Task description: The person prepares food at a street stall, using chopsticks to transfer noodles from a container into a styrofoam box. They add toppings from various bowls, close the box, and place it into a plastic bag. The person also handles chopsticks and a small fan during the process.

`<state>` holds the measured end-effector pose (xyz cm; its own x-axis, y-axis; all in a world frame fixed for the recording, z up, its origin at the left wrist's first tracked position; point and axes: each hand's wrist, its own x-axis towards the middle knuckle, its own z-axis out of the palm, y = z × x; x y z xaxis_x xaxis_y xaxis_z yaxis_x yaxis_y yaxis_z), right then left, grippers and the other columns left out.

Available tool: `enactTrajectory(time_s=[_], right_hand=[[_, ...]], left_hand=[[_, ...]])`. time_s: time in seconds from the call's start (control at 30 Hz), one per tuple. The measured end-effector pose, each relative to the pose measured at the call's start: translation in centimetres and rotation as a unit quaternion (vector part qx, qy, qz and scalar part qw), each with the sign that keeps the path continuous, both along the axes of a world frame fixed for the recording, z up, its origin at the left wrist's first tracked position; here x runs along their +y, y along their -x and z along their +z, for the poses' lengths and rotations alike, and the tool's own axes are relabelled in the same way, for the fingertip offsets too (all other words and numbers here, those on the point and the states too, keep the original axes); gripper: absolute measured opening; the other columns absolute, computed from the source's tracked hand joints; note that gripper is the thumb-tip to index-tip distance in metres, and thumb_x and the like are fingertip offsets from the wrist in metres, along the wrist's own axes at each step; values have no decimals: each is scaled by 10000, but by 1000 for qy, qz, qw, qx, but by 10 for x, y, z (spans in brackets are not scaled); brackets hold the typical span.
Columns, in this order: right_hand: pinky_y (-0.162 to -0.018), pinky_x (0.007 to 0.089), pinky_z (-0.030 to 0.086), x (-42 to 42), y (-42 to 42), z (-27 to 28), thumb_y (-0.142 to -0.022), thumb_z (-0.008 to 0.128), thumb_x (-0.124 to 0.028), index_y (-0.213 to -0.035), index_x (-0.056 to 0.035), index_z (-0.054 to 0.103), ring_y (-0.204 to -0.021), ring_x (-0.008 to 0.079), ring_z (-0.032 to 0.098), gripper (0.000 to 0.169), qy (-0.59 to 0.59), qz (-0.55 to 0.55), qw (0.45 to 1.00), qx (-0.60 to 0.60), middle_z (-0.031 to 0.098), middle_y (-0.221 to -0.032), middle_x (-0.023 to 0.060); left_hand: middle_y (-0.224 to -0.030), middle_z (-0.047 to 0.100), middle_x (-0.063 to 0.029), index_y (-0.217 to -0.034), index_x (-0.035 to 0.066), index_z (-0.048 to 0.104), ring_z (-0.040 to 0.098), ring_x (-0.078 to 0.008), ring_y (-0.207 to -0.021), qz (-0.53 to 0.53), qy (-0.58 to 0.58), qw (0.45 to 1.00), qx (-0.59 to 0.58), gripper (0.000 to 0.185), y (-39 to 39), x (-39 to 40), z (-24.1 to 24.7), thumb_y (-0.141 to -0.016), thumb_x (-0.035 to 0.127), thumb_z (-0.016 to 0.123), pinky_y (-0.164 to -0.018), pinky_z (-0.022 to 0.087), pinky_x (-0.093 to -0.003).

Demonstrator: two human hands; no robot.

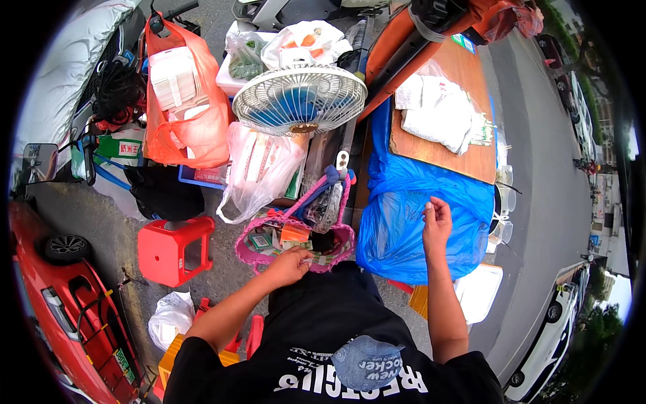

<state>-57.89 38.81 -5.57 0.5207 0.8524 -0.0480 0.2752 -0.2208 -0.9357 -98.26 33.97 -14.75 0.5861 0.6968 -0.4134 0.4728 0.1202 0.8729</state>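
Note:
My left hand (291,266) is at the near rim of a pink woven basket (246,252), its fingers curled close together; whether they pinch something cannot be made out. Paper slips, an orange packet (294,234) and a dark item lie in the basket. Over the blue plastic bag (393,237) hovers my right hand (437,213), fingers bent and apart, with nothing visible in it. Beyond that bag, a wooden board (439,156) carries folded white cloths (436,113) and a bundle of thin wooden sticks (483,132).
A white fan (300,98) stands ahead, near an orange folded umbrella (386,55). Left are a red bag of foam boxes (217,116), a whitish plastic bag (262,161) and a red stool (159,252). A white lid (479,293) lies right; cars flank the stall.

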Motion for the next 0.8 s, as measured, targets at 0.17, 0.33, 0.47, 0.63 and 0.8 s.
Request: enactTrajectory(time_s=[0.17,0.33,0.47,0.63,0.8], right_hand=[[-742,234,495,16,93,-15,-1013,658,-117,-1216,-31,610,-878,85,607,225,-42,61,995,64,651,-1006,28],[-829,310,507,45,194,26,-971,672,-74,-1199,6,612,-948,188,611,250,-135,106,981,-91,599,-1123,107],[-813,360,511,31,249,56,-906,700,-10,-1133,13,638,-905,297,622,237,-200,200,948,-145,624,-1034,156],[-868,426,523,3,302,27,-850,722,-16,-1170,17,639,-974,355,627,332,-200,298,918,-171,643,-1066,164],[-989,473,474,-20,350,-3,-807,767,-71,-1314,-6,581,-1135,376,563,545,-156,282,921,-220,577,-1199,176]], left_hand=[[-1115,656,-190,-1190,0,672,714,-283,-942,18,-46,999,-5,294,30,22,-5,-909,83,647,-854,573,-378],[-1028,700,-97,-1163,-26,669,676,-147,-926,105,3,993,-48,249,62,45,7,-942,87,662,-831,555,-311],[-1048,709,-113,-1144,-26,675,681,-136,-919,157,-6,985,-65,235,90,51,22,-940,88,689,-804,558,-309],[-932,683,-109,-1102,-7,677,679,-188,-811,190,-146,971,23,204,141,49,91,-904,38,692,-729,553,-328],[-998,614,-158,-1170,6,612,654,-323,-934,172,-350,918,73,346,182,123,118,-845,45,723,-829,537,-402]])
